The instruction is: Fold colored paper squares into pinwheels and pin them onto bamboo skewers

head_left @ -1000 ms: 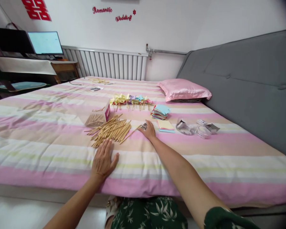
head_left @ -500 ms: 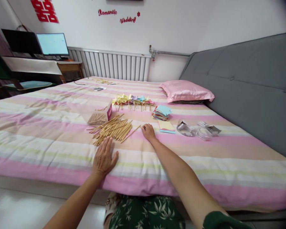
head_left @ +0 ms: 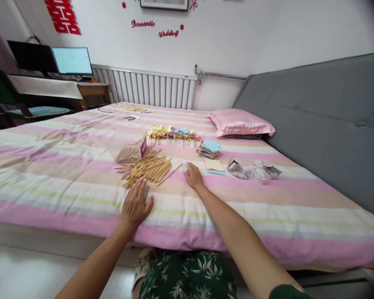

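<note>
My left hand [head_left: 136, 203] lies flat on the striped bedsheet, fingers stretched, its tips touching the near edge of a heap of thin wooden sticks [head_left: 149, 168]. One stick [head_left: 171, 174] lies apart at the heap's right side. Close to that stick's far end rests my right hand [head_left: 194, 176], a ring on one finger. Its fingers are loosely bent, and nothing shows in them. Right of this hand are a few flat paper squares [head_left: 214, 166], with a thicker stack of coloured paper [head_left: 208, 149] behind.
A clear box [head_left: 129, 153] with sticks inside stands behind the heap. Paper pinwheels on sticks [head_left: 174, 133] lie in a row beyond. Clear tape rolls and packaging [head_left: 252, 171] sit at right. A pink pillow [head_left: 239, 123] lies near the grey headboard [head_left: 324, 95].
The view has tilted up slightly, showing more of the wall. My left hand stays flat in place. The right hand's fingers look a little less curled; the sticks and paper have not moved.
</note>
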The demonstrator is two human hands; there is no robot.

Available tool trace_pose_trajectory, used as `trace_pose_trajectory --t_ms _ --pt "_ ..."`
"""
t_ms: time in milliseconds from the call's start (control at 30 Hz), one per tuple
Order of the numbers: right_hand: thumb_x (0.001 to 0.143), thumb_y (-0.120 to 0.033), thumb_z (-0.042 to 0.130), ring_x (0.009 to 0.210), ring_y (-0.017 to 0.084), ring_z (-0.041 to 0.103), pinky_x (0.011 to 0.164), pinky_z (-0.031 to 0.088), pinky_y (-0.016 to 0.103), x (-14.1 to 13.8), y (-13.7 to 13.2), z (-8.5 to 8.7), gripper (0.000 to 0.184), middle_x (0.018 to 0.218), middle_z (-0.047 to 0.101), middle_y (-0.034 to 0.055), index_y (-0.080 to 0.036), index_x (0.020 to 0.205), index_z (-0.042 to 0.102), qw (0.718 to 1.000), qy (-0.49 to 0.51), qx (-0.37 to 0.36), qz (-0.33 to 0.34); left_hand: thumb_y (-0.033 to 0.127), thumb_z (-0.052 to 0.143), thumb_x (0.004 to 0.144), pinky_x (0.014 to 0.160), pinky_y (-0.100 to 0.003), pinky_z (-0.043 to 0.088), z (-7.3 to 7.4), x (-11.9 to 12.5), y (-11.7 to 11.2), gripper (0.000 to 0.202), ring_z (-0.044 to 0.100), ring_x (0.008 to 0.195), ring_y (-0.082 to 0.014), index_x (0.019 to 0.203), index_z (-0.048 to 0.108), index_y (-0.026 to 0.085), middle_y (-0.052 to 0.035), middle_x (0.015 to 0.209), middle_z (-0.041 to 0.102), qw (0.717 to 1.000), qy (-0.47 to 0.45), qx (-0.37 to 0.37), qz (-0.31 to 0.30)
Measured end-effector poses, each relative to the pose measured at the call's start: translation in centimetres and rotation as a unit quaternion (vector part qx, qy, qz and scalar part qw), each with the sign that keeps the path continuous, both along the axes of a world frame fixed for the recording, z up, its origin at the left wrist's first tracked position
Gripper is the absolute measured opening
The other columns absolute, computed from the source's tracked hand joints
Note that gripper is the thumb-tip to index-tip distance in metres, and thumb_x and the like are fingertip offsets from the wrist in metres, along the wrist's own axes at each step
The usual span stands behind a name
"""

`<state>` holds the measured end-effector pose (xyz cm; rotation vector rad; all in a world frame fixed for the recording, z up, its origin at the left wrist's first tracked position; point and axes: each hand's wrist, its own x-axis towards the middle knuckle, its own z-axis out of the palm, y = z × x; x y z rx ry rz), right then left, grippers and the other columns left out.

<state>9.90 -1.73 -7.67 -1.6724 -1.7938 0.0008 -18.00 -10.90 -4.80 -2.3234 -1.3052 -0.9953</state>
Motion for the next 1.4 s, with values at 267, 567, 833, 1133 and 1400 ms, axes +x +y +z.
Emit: trace_pose_trajectory --t_ms 267,567,833,1133,1400 --pt "0.088 -0.037 0.044 0.127 0.025 0.039 0.102 0.031 0.042 -0.1 0.4 0.5 0.05 0.143 0.042 0.0094 -0.02 0.136 0.04 0.999 -0.02 -0.037 0.008 0.031 0.049 0.083 0.106 -0.048 0.033 0.0 -0.1 -0.1 0.066 0.038 0.13 -0.0313 0.141 0.026 0.012 -0.0184 0.142 0.039 1.0 0.01 0.001 0.0" --pt "0.087 -0.035 0.048 0.105 0.022 0.052 0.087 0.037 0.035 -0.3 0.5 1.2 0.024 0.106 0.064 0.0066 -0.022 0.106 0.056 0.999 -0.02 -0.014 0.02 0.03 0.049 0.083 0.105 -0.049 0.034 0.0 -0.1 0.0 0.067 0.038 0.13 -0.0316 0.143 0.023 0.015 -0.0173 0.142 0.04 1.0 0.009 0.001 -0.009" --pt "0.09 -0.034 0.051 0.086 0.017 0.058 0.079 0.046 0.036 -0.3 0.7 0.6 0.021 0.091 0.061 0.0035 -0.014 0.093 0.059 1.0 0.0 0.009 -0.02 0.03 0.048 0.084 0.104 -0.05 0.035 0.0 -0.3 0.0 0.066 0.038 0.13 -0.0321 0.143 0.023 0.015 -0.018 0.138 0.043 1.0 0.008 0.003 -0.009" --pt "0.085 -0.022 0.051 0.11 0.024 0.049 0.096 0.036 0.039 -0.3 0.5 0.2 0.027 0.112 0.06 0.0125 -0.014 0.11 0.057 0.998 0.009 0.033 -0.053 0.029 0.049 0.083 0.103 -0.049 0.037 0.0 -0.3 0.0 0.066 0.04 0.129 -0.0322 0.143 0.023 0.013 -0.0195 0.137 0.044 1.0 0.019 0.015 -0.001" --pt "0.086 -0.025 0.049 0.099 0.021 0.052 0.087 0.039 0.031 -0.4 0.8 -0.2 0.02 0.103 0.062 0.0094 -0.016 0.101 0.059 0.999 0.006 0.026 -0.047 0.028 0.051 0.082 0.103 -0.048 0.038 -0.2 -0.5 0.3 0.066 0.04 0.128 -0.0318 0.14 0.027 0.01 -0.0203 0.136 0.045 0.999 0.031 0.025 -0.001"
